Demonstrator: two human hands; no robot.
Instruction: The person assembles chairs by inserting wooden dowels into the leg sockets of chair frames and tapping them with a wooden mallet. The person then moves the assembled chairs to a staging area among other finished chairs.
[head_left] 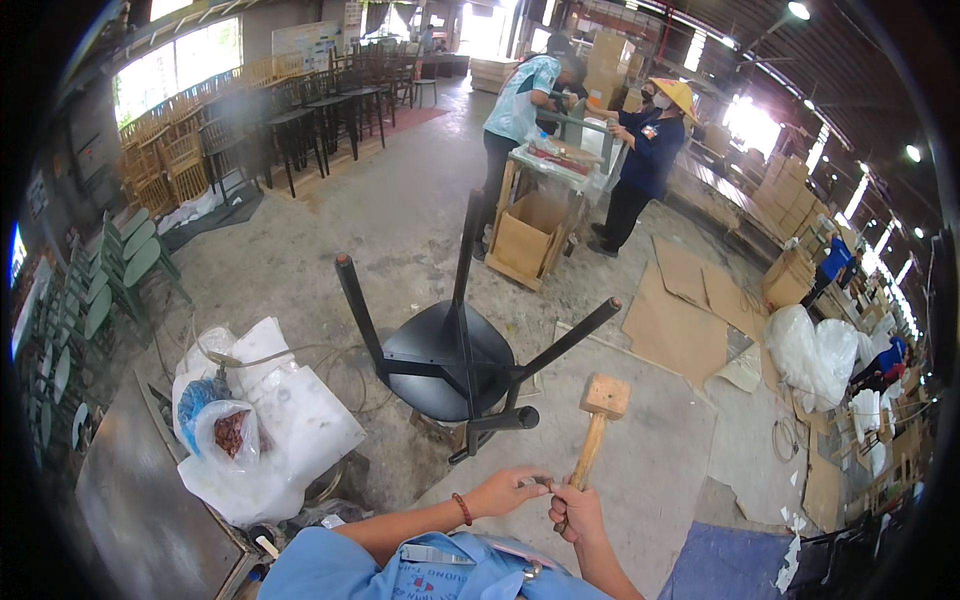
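Note:
My right hand (578, 512) is closed round the handle of a wooden mallet (605, 397), its block head pointing up and away. Close beside it, my left hand (512, 491) has thumb and fingers pinched together at a small brownish thing, too small to make out. Ahead of both hands a black chair (450, 362) stands upside down, legs in the air. Brownish-red tips show on its left and right legs; the nearest leg's end looks dark. To the left, an open clear plastic bag (232, 436) of small reddish-brown pieces rests on white foam sheeting (310, 435).
A metal-topped table (130, 490) is at lower left. Green chairs (140, 250) and stacked wooden ones (165, 165) line the left side. Two people work at a wooden stand (530, 235) beyond the chair. Cardboard sheets (675, 320) and hoses lie on the floor.

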